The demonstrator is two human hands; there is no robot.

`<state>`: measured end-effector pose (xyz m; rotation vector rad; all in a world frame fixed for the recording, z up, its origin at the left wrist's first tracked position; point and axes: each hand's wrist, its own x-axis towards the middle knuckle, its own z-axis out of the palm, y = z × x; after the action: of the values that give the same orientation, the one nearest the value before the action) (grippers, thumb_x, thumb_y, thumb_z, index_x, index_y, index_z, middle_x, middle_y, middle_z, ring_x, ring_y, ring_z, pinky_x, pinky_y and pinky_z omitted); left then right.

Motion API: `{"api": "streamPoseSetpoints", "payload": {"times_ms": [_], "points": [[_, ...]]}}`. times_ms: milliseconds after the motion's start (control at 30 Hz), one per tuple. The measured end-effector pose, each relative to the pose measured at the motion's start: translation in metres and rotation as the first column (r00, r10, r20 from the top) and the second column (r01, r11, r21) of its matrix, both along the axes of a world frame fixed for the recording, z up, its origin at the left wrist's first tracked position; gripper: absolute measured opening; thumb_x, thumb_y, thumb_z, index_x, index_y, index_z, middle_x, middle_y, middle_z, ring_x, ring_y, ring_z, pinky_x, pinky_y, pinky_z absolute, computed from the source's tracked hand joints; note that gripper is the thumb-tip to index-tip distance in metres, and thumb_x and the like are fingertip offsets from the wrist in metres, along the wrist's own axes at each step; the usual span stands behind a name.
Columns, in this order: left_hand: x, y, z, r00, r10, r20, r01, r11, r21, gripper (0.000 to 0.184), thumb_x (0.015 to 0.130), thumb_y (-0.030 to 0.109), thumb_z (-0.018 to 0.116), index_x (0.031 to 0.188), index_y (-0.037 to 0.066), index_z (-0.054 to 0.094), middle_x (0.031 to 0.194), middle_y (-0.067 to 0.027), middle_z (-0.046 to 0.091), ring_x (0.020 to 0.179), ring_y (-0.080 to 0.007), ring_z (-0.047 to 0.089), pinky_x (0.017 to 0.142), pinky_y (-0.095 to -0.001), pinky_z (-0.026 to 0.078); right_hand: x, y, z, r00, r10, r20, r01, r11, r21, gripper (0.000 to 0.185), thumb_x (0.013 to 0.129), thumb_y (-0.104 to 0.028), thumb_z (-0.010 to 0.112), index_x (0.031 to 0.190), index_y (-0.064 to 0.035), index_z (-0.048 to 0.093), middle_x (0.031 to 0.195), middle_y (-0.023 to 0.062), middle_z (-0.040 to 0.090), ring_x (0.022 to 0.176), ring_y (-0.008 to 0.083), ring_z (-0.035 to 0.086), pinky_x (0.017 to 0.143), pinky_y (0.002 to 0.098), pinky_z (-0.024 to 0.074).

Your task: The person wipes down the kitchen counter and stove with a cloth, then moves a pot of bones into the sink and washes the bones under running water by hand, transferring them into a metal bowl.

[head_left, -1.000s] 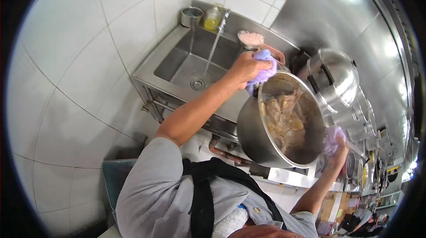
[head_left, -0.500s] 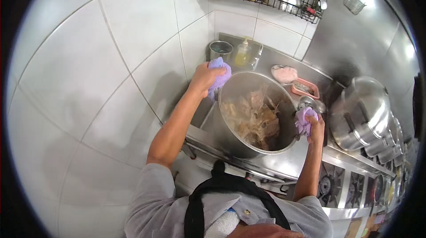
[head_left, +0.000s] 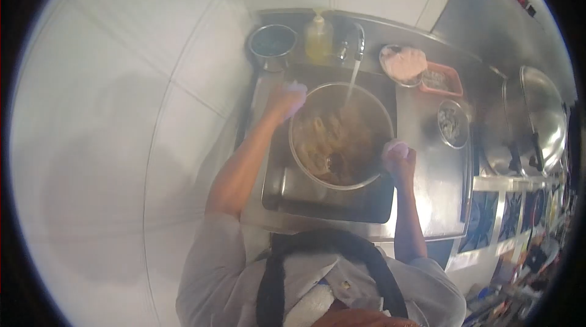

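Note:
A large metal stockpot (head_left: 373, 183) stands upright in the steel sink (head_left: 287, 202), seen from above through steam. Brownish liquid and pale chunks, which look like bones or meat, fill its inside. My left hand (head_left: 282, 105) is closed around a purple cloth (head_left: 298, 94) at the pot's left side. On the right side, my right hand (head_left: 403, 167) grips a second purple cloth (head_left: 395, 147) against the rim. Both cloths cover whatever part of the pot lies beneath. A curved faucet (head_left: 359, 40) points into the pot, with what looks like water streaming from it.
Behind the sink are a metal container (head_left: 273, 58) and a soap pump bottle (head_left: 318, 43). To the right sit a plate of pink food (head_left: 404, 64), a pink tray (head_left: 448, 80) and a metal bowl (head_left: 453, 122). Large steel pots (head_left: 537, 119) and stove burners (head_left: 479, 220) stand farther right.
The pot has gone from tilted at the sink's front edge to upright inside the sink, both hands moving with it. The view has shifted downward and become hazy with steam.

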<state>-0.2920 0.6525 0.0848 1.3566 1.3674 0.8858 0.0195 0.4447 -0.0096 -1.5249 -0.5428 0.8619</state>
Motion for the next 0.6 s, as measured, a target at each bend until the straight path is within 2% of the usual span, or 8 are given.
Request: {"api": "streamPoseSetpoints", "payload": {"times_ms": [267, 333, 400, 467, 500, 533, 567, 600], "points": [[0.034, 0.153, -0.172, 0.988, -0.078, -0.134, 0.056, 0.985, -0.162, 0.041, 0.066, 0.009, 0.071, 0.103, -0.002, 0.058, 0.102, -0.0172, 0.061, 0.086, -0.0253, 0.064, 0.071, -0.0351, 0.053, -0.037, 0.034, -0.109, 0.997, -0.078, -0.025, 0.072, 0.980, -0.186, 0.046, 0.072, -0.006, 0.066, 0.110, 0.0011, 0.043, 0.096, 0.0143, 0.055, 0.080, 0.0220, 0.057, 0.070, 0.0353, 0.0487], [0.036, 0.173, -0.200, 0.746, -0.297, -0.596, 0.477, 0.863, 0.167, 0.032, 0.071, 0.008, 0.066, 0.102, 0.001, 0.062, 0.100, -0.0140, 0.063, 0.083, -0.0232, 0.063, 0.072, -0.0341, 0.052, -0.055, 0.049, -0.105, 0.982, -0.145, 0.120, 0.177, 0.931, -0.318, 0.048, 0.071, -0.006, 0.067, 0.113, 0.0001, 0.042, 0.098, 0.0137, 0.055, 0.083, 0.0230, 0.057, 0.073, 0.0361, 0.0486], [0.034, 0.175, -0.183, 0.739, -0.344, -0.580, 0.586, 0.753, 0.300, 0.029, 0.075, 0.007, 0.060, 0.104, 0.004, 0.065, 0.092, -0.0103, 0.066, 0.077, -0.0199, 0.062, 0.067, -0.0317, 0.051, -0.061, 0.050, -0.136, 0.979, -0.196, 0.053, 0.203, 0.956, -0.213, 0.052, 0.071, -0.010, 0.069, 0.114, -0.0009, 0.042, 0.102, 0.0158, 0.057, 0.092, 0.0280, 0.059, 0.080, 0.0379, 0.0480], [0.043, 0.202, -0.146, 0.906, -0.412, -0.096, 0.420, 0.904, 0.085, 0.027, 0.076, 0.003, 0.057, 0.100, 0.008, 0.069, 0.077, -0.0048, 0.064, 0.060, -0.0147, 0.057, 0.053, -0.0293, 0.048, -0.080, 0.061, -0.095, 0.874, -0.365, 0.321, 0.454, 0.851, -0.266, 0.036, 0.074, -0.013, 0.067, 0.105, -0.0007, 0.053, 0.089, 0.0133, 0.063, 0.082, 0.0276, 0.062, 0.071, 0.0368, 0.0500], [0.052, 0.221, -0.136, 0.920, -0.371, -0.129, 0.391, 0.891, 0.229, 0.027, 0.073, 0.003, 0.056, 0.096, 0.007, 0.069, 0.084, -0.0078, 0.067, 0.072, -0.0189, 0.062, 0.064, -0.0318, 0.051, -0.081, 0.056, -0.092, 0.896, -0.332, 0.295, 0.423, 0.840, -0.339, 0.043, 0.073, -0.014, 0.068, 0.111, -0.0017, 0.050, 0.092, 0.0142, 0.062, 0.087, 0.0288, 0.061, 0.074, 0.0376, 0.0496], [0.046, 0.211, -0.081, 0.917, -0.350, 0.192, 0.372, 0.924, -0.088, 0.033, 0.072, -0.001, 0.056, 0.102, 0.009, 0.066, 0.071, -0.0048, 0.061, 0.055, -0.0141, 0.056, 0.047, -0.0279, 0.046, -0.078, 0.045, -0.087, 0.907, -0.306, 0.290, 0.400, 0.844, -0.358, 0.046, 0.074, -0.014, 0.069, 0.113, -0.0025, 0.049, 0.093, 0.0139, 0.062, 0.088, 0.0281, 0.061, 0.076, 0.0373, 0.0494], [0.052, 0.173, -0.008, 0.904, -0.380, 0.195, 0.396, 0.917, -0.053, 0.038, 0.072, -0.001, 0.057, 0.107, 0.012, 0.063, 0.067, -0.0020, 0.055, 0.043, -0.0094, 0.047, 0.036, -0.0232, 0.038, -0.076, 0.032, -0.081, 0.917, -0.280, 0.285, 0.376, 0.846, -0.377, 0.049, 0.074, -0.014, 0.069, 0.116, -0.0034, 0.048, 0.095, 0.0137, 0.062, 0.090, 0.0274, 0.060, 0.077, 0.0370, 0.0493], [0.055, 0.141, 0.031, 0.936, -0.314, 0.156, 0.313, 0.949, 0.035, 0.044, 0.073, 0.001, 0.059, 0.116, 0.009, 0.057, 0.086, -0.0062, 0.060, 0.063, -0.0158, 0.059, 0.054, -0.0298, 0.051, -0.081, 0.016, -0.068, 0.916, -0.256, 0.309, 0.361, 0.862, -0.355, 0.047, 0.074, -0.012, 0.069, 0.116, -0.0042, 0.049, 0.095, 0.0124, 0.062, 0.089, 0.0247, 0.060, 0.077, 0.0356, 0.0495]]}}
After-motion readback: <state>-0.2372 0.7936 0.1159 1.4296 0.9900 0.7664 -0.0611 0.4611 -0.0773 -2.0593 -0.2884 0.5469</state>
